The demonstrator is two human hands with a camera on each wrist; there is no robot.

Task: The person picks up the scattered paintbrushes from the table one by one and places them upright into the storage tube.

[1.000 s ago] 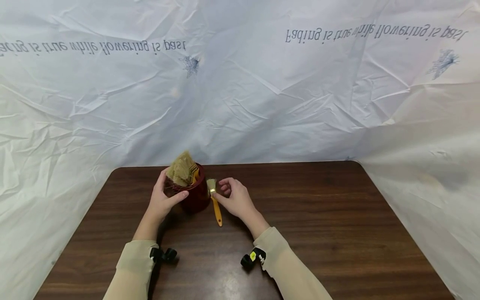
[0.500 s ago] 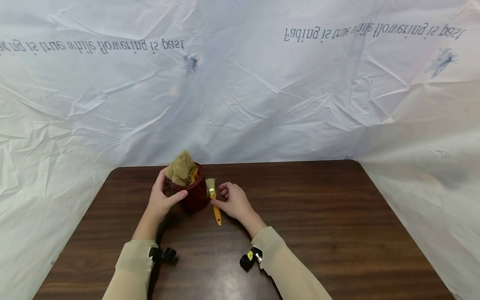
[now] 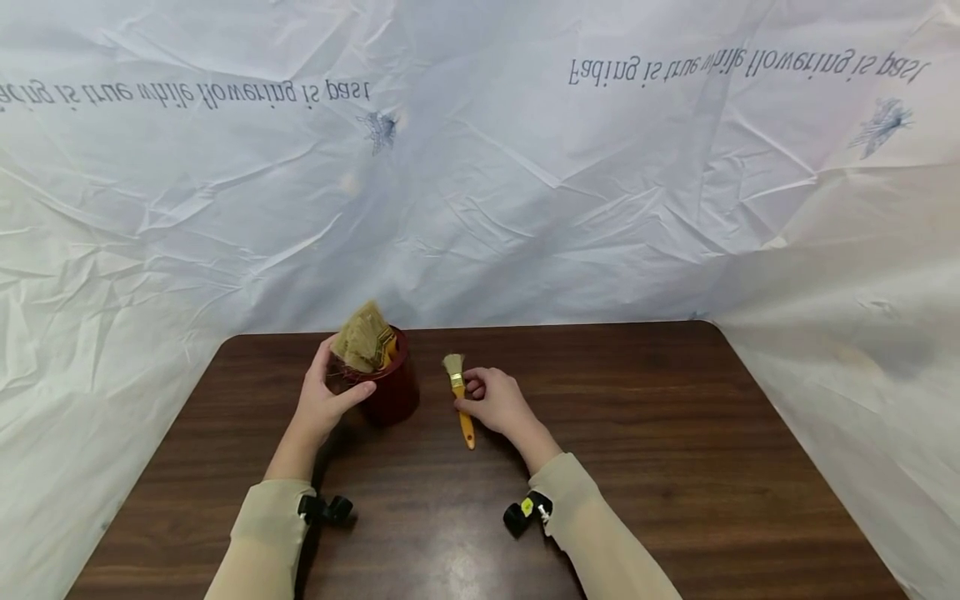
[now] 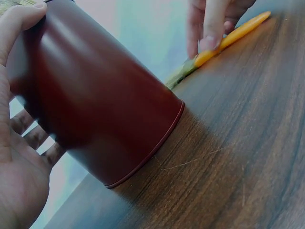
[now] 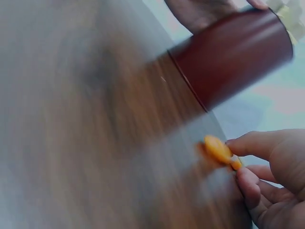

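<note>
My left hand [image 3: 321,406] holds a dark red cylindrical brush pot [image 3: 393,396], with the thumb at the near rim and the fingers round the far side. The pot stands upright on the wooden table. Several paintbrushes [image 3: 360,342] with pale bristles lean in it, bristles up. To the right of the pot, my right hand [image 3: 504,402] pinches a small paintbrush [image 3: 467,429] between thumb and fingers. Its yellow-orange handle [image 5: 217,149] points towards me and its bristles face away. In the left wrist view the paintbrush's handle [image 4: 243,29] lies low along the tabletop; whether it touches is unclear.
The dark wood-grain table [image 3: 637,467] has rounded far corners. A creased white sheet [image 3: 480,208] with printed lettering hangs right behind its far edge and along the sides. A small black camera [image 3: 337,510] sits on each wrist.
The right hand has drawn the small paintbrush to the right, away from the pot's side, leaving a gap between them. The left hand and the pot have stayed in place.
</note>
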